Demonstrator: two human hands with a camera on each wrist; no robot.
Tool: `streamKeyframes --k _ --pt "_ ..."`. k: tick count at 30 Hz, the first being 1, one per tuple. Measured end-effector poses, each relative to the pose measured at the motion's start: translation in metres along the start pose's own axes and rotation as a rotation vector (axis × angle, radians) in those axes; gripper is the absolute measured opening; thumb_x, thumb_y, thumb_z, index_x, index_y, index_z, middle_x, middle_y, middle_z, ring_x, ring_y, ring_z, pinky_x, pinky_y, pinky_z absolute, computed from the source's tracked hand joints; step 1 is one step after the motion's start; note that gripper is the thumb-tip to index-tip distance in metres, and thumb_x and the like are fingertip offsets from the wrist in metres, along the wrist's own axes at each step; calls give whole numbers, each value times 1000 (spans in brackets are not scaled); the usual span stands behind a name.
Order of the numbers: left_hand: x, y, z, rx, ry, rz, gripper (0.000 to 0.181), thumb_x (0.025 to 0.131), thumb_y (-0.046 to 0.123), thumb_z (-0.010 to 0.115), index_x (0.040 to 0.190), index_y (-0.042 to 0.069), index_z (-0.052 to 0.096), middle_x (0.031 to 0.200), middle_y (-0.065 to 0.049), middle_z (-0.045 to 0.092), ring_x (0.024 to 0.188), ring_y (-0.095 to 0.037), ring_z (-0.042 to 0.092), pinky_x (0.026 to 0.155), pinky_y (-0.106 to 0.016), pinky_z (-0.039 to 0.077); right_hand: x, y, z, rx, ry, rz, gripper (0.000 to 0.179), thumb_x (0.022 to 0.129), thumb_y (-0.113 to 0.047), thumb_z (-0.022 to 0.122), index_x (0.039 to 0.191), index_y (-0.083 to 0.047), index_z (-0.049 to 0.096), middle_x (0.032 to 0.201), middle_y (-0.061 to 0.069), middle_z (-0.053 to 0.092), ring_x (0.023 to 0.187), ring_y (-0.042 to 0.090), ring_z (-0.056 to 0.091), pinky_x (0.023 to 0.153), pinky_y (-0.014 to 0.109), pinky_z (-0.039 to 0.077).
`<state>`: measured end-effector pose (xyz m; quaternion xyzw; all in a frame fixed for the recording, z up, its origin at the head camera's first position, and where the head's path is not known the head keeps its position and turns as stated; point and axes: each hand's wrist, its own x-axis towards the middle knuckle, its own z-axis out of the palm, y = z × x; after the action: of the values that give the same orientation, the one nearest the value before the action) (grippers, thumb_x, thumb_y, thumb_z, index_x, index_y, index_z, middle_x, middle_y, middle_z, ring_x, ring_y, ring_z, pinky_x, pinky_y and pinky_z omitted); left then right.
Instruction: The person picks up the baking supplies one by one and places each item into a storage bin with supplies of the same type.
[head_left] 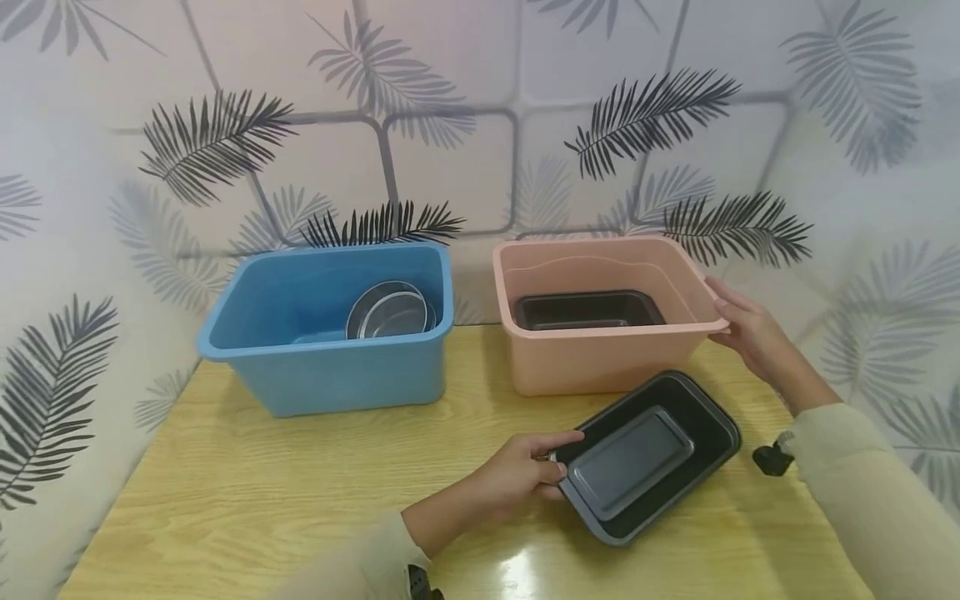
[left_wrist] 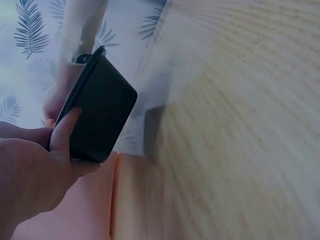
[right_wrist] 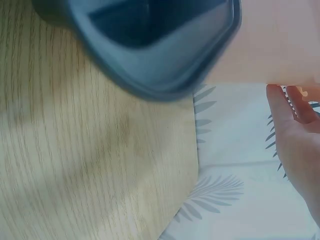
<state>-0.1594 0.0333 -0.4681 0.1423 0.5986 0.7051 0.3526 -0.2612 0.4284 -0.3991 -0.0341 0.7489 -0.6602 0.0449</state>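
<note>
My left hand [head_left: 521,471] grips one end of a dark loaf pan [head_left: 633,458], thumb on the inner side and fingers beneath. In the left wrist view the loaf pan [left_wrist: 102,110] is tilted and held above the table. My right hand [head_left: 750,329] holds the right rim of a pink plastic bin [head_left: 600,362]. Inside that bin lies another dark loaf pan [head_left: 588,308], its lower part hidden by the front wall. In the right wrist view the fingers of my right hand [right_wrist: 295,130] meet the edge of the bin.
To the left stands a blue plastic bin [head_left: 337,375] with round metal pans [head_left: 393,312] leaning at its right end. Both bins sit along the back of the wooden table [head_left: 300,492]. Behind them hangs a leaf-patterned cloth [head_left: 450,183].
</note>
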Motion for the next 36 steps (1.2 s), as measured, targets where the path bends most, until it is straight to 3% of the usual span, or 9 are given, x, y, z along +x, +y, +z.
streamKeyframes --k 2,7,12,15,17,22,24,30,36 --pt "0 5 -4 31 -11 -10 52 96 -8 55 143 14 58 78 -2 51 64 -6 60 66 -24 58 -2 0 -1 16 1 -5 67 109 -36 43 163 -18 8 169 15 1 152 22 25 85 10 47" --pt "-2 17 -15 59 -43 -35 53 96 -9 54 143 14 59 82 -5 53 72 -11 64 71 -27 60 -3 0 2 -17 -4 -4 68 109 -36 42 163 -16 6 169 16 -1 155 35 13 103 20 45" --pt "-2 39 -29 149 -78 -55 53 96 -7 54 142 18 60 106 -5 53 68 -9 49 73 -28 59 -4 -2 1 -53 4 5 68 109 -38 41 163 -19 6 169 16 1 154 37 11 104 19 44" --pt "-2 54 -38 187 -103 -55 54 95 -8 53 142 19 60 136 -9 51 73 -10 49 73 -27 59 -4 -2 0 -45 13 9 67 109 -39 42 163 -20 7 169 16 2 154 30 17 101 18 45" --pt "-3 65 -43 212 -112 -49 53 96 -7 54 141 19 61 143 -5 48 73 -11 49 71 -26 57 -4 -2 -1 -41 17 11 67 109 -39 42 163 -20 8 169 16 3 154 28 20 100 18 45" --pt "-7 92 -51 264 -138 -29 53 97 -5 55 144 18 58 111 -1 48 67 -12 44 70 -26 56 -2 -2 0 -48 12 15 67 109 -39 41 163 -20 7 169 17 3 154 33 17 105 21 44" --pt "-7 101 -53 287 -144 -19 53 97 -5 55 145 18 58 111 1 48 67 -12 46 72 -26 56 -2 -3 0 -44 6 13 67 109 -39 40 163 -20 6 169 17 2 154 33 15 103 19 44" --pt "-4 120 -56 351 -145 -5 54 97 -3 55 146 20 56 152 -4 44 81 -12 60 83 -32 60 -3 -3 0 -16 -18 -7 66 110 -37 38 163 -18 4 169 16 -2 155 28 17 90 11 46" --pt "-1 138 -56 365 -144 17 55 98 -1 56 147 23 55 135 -1 55 84 -11 62 83 -33 59 -3 -2 -1 18 -25 -14 65 110 -34 38 163 -18 4 170 10 -4 155 25 13 88 11 44"
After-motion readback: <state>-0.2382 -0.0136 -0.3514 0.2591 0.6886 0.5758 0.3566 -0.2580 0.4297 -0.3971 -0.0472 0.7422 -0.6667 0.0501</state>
